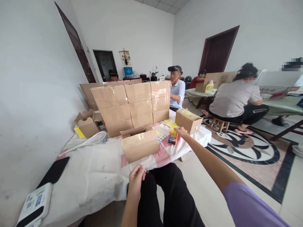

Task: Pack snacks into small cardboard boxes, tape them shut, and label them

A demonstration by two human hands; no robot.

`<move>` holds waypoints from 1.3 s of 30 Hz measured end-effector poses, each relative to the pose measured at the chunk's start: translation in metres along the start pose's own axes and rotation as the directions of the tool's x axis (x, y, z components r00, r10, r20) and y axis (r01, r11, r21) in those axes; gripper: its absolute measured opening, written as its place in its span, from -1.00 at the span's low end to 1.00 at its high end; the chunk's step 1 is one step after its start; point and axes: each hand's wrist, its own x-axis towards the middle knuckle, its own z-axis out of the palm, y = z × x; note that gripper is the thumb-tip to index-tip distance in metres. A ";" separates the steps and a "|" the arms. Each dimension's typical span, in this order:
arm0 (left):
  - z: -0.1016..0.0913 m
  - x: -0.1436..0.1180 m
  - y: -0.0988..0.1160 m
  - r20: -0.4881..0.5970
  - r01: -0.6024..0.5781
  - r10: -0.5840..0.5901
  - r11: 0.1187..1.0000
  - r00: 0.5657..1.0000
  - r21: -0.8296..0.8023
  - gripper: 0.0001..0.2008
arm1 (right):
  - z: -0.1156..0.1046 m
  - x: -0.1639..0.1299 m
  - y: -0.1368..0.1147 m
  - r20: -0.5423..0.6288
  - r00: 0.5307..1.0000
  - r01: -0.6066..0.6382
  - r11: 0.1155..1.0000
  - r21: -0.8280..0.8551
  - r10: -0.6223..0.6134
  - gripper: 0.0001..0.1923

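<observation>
My right hand (181, 131) reaches across the table, its fingers closed on a small yellow piece (174, 130). Right under that piece sits an orange and dark-blue item (172, 139), too small to name for certain. My left hand (138, 173) is over my lap by the table's front edge, fingers pinched together; whatever they hold, if anything, cannot be made out. Between the hands stands a cardboard box (140, 145) with its flaps up. A taped carton (188, 120) lies just beyond my right hand.
Stacked brown cartons (129, 105) form a wall at the back of the table. To the left are open cardboard boxes (88, 126), a white fly swatter (94, 138), a black phone-like slab (54, 170) and a white device (35, 201). Several people sit around the room.
</observation>
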 end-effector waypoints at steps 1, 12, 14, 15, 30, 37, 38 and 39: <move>-0.001 0.000 0.001 -0.012 -0.008 0.008 1.000 1.000 -0.004 -0.48 | -0.003 -0.009 -0.007 0.019 1.000 0.005 0.999 -0.033 -0.004 -0.66; 0.012 -0.015 0.024 0.042 -0.131 0.126 0.982 0.991 0.135 -0.48 | 0.051 -0.164 -0.089 0.526 0.823 0.309 0.946 -0.100 -0.214 -0.78; 0.014 -0.017 0.027 0.037 -0.143 0.139 0.980 0.990 0.136 -0.48 | 0.058 -0.163 -0.102 0.562 0.793 0.371 0.919 -0.136 -0.237 -0.89; 0.015 -0.018 0.029 0.031 -0.151 0.148 0.979 0.989 0.139 -0.48 | 0.060 -0.163 -0.108 0.585 0.766 0.428 0.891 -0.152 -0.268 -0.95; -0.027 0.021 0.028 -0.233 -0.186 0.342 0.842 0.911 0.506 -0.74 | -0.025 -0.152 -0.194 0.400 0.609 0.789 0.472 -0.393 -0.685 -0.86; 0.000 0.106 0.108 0.000 -0.365 0.700 0.373 0.714 0.853 -0.67 | -0.016 -0.134 -0.206 0.524 0.674 0.719 0.622 -0.309 -0.520 -0.76; 0.004 0.115 0.112 0.052 -0.347 0.639 0.346 0.767 0.872 -0.59 | -0.014 -0.132 -0.205 0.536 0.695 0.680 0.679 -0.275 -0.479 -0.75; 0.008 0.122 0.113 0.087 -0.327 0.569 0.335 0.818 0.883 -0.52 | -0.013 -0.130 -0.205 0.555 0.713 0.623 0.751 -0.219 -0.430 -0.75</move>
